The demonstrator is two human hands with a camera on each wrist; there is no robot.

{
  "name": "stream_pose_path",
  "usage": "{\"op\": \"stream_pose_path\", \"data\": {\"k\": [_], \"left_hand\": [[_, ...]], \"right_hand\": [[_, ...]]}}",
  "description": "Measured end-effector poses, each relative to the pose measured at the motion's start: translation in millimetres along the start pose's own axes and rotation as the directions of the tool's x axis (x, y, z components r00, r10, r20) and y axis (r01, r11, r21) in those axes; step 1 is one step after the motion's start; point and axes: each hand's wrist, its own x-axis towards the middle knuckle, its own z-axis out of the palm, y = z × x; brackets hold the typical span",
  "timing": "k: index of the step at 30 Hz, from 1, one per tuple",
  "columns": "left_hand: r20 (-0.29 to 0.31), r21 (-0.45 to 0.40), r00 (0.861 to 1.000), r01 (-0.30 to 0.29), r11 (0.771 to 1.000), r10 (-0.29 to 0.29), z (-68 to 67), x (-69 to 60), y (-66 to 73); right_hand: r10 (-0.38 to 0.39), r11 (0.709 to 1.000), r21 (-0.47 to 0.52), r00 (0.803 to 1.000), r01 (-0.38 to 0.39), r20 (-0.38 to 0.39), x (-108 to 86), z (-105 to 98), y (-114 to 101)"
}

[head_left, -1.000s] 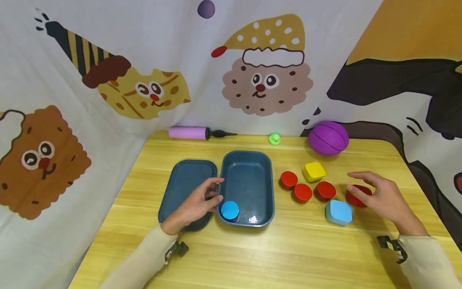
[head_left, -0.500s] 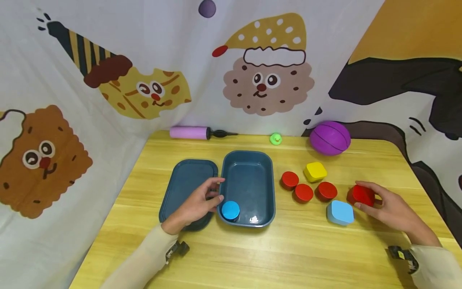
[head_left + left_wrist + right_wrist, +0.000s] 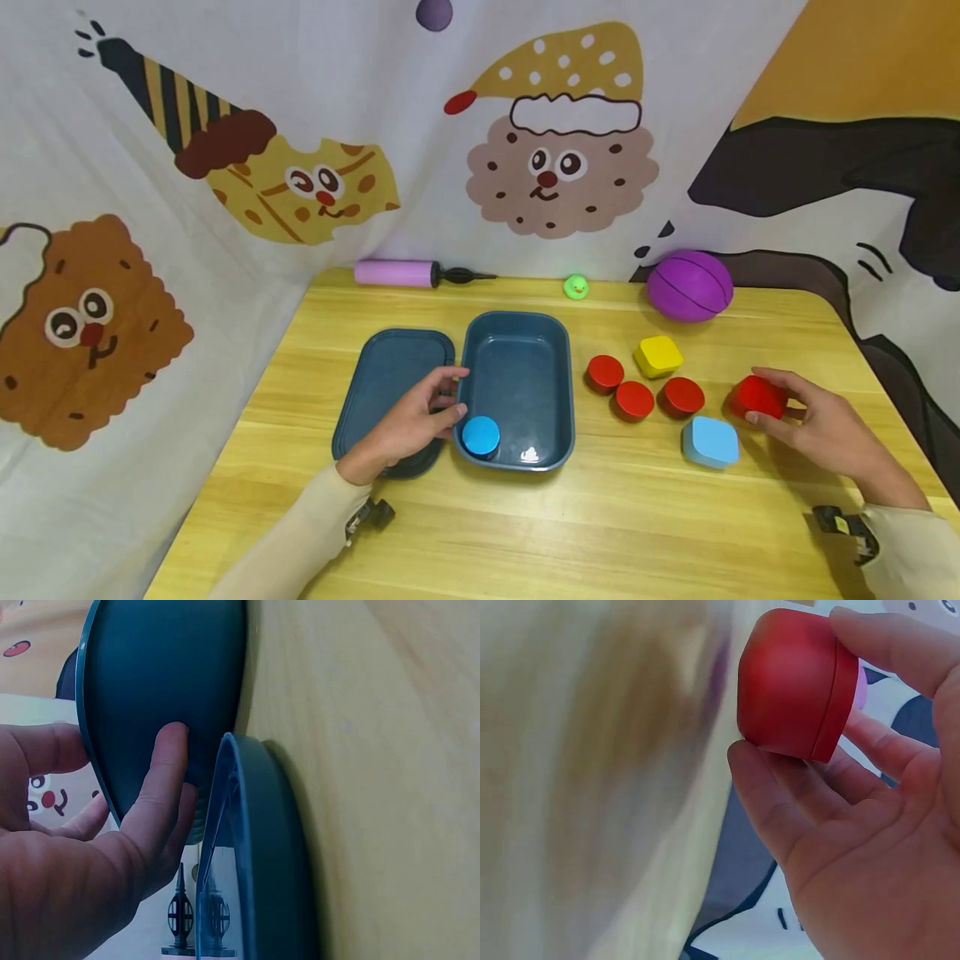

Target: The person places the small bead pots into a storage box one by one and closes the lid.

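Observation:
My right hand point(image 3: 825, 429) pinches a small red lidded box point(image 3: 761, 397) between thumb and fingers. The right wrist view shows the seam of the lid on this red box point(image 3: 799, 682). At the left wall of a dark blue-grey rectangular box point(image 3: 517, 387), my left hand point(image 3: 408, 425) touches the rim with thumb and index finger. Other fingers point(image 3: 161, 772) rest nearly straight against its outer wall in the left wrist view. A round blue lidded box point(image 3: 481, 435) sits inside, in the near left corner. A matching flat lid point(image 3: 382, 375) lies under my left hand.
Three red boxes point(image 3: 633, 402), a yellow box point(image 3: 658, 357) and a light blue box point(image 3: 710, 442) stand right of the rectangular box. Along the back lie a pink hand pump point(image 3: 396, 273), a green toy duck point(image 3: 576, 287) and a purple ball point(image 3: 690, 286).
My right hand has come down around the red box, taken hold of it and shifted it slightly right and away. My left hand stays at the rectangular box's rim.

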Motion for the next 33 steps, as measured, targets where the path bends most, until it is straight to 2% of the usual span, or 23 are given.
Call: {"op": "stream_pose_path", "data": {"k": [9, 16, 18, 24, 33], "left_hand": [[0.006, 0.001, 1.0, -0.007, 1.0, 0.007, -1.6, -0.4, -2.5], [0.008, 0.0, 1.0, -0.01, 1.0, 0.01, -2.1, -0.9, -2.1], [0.008, 0.002, 1.0, -0.011, 1.0, 0.011, -2.2, -0.9, -2.2], [0.01, 0.0, 1.0, -0.009, 1.0, 0.009, -2.1, -0.3, -1.9], [0.017, 0.0, 1.0, -0.005, 1.0, 0.005, -2.6, 0.6, -1.3]], "right_hand": [[-0.052, 0.999, 0.0, 0.994, 0.052, -0.098, 5.5, -15.3, -19.1], [-0.073, 0.997, 0.006, 0.992, 0.074, -0.103, 13.5, -17.5, -46.2], [-0.081, 0.997, 0.007, 0.991, 0.083, -0.11, 15.8, -16.1, -54.5], [-0.188, 0.98, 0.038, 0.972, 0.195, -0.142, 25.3, -7.6, -76.1], [-0.267, 0.964, -0.001, 0.96, 0.268, -0.083, 36.4, 13.3, -86.0]]}}
